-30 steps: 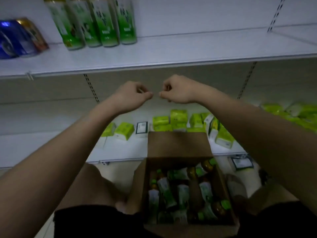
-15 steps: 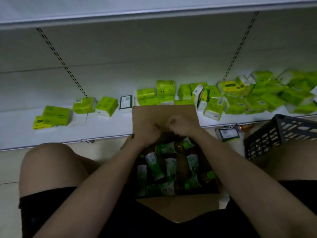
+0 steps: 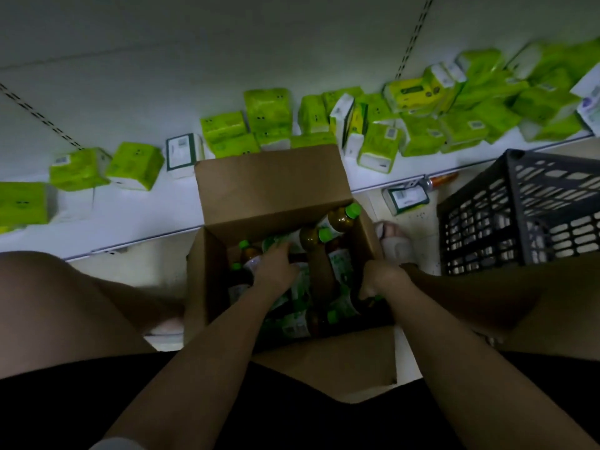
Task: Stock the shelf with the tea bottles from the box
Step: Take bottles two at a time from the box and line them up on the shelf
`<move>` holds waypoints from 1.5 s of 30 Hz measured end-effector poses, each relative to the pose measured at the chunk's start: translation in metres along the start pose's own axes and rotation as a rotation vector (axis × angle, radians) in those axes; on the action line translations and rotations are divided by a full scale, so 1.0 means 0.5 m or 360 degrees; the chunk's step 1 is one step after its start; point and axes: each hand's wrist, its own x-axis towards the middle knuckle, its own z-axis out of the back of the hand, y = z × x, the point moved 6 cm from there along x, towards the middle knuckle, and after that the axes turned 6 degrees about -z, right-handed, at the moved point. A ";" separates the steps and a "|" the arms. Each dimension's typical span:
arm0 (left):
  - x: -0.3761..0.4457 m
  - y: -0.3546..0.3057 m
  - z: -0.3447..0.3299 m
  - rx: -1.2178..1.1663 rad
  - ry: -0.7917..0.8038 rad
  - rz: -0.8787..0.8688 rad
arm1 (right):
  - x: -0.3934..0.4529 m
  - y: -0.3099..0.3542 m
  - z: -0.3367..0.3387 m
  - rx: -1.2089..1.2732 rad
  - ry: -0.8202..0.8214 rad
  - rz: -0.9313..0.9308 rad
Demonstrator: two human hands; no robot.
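An open cardboard box (image 3: 272,186) stands on the floor between my knees, its far flap upright. Several tea bottles (image 3: 339,219) with green caps and green-white labels lie jumbled inside it. My left hand (image 3: 277,264) reaches into the middle of the box, its fingers stretched forward onto a labelled bottle (image 3: 276,243). At the box's right wall, my right hand (image 3: 380,279) has its fingers curled down around a bottle (image 3: 349,303); the grip itself is dark and partly hidden. The low white shelf (image 3: 130,216) runs behind the box.
Several lime-green packs (image 3: 266,108) lie scattered along the low shelf. A dark plastic crate (image 3: 519,216) stands right of the box. One small pack (image 3: 406,198) lies on the floor beside a sandalled foot (image 3: 393,238). My bare knees (image 3: 65,303) flank the box.
My head has tilted down from the upper shelf to the box. Both hands dropped from chest height into the box and now lie among the bottles.
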 end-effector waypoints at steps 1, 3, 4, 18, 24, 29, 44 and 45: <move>0.012 -0.006 -0.003 -0.0016 -0.0004 -0.0017 | 0.005 -0.001 -0.014 -0.0021 0.0007 0.0013; 0.039 -0.014 -0.009 -0.0079 -0.0013 -0.0041 | 0.012 -0.006 -0.028 -0.0035 -0.0106 0.0041; 0.052 -0.013 -0.012 -0.0105 -0.0012 -0.0027 | 0.017 -0.009 -0.027 -0.0030 -0.0172 0.0049; 0.174 0.015 -0.064 -0.0075 0.0195 0.0032 | 0.088 0.080 -0.051 0.1287 -0.0031 0.0600; 0.187 0.010 -0.075 0.0090 0.0153 -0.0050 | 0.108 0.105 -0.073 0.1367 0.0076 0.0642; 0.183 0.005 -0.064 0.0373 0.0126 -0.0185 | 0.114 0.093 -0.066 0.1445 -0.0155 0.0529; 0.010 0.047 0.062 -0.0427 -0.0423 0.0110 | -0.022 0.082 0.001 0.1485 -0.0495 0.0639; -0.004 0.050 0.066 -0.0505 -0.0467 0.0119 | -0.036 0.085 0.011 0.1521 -0.0525 0.0650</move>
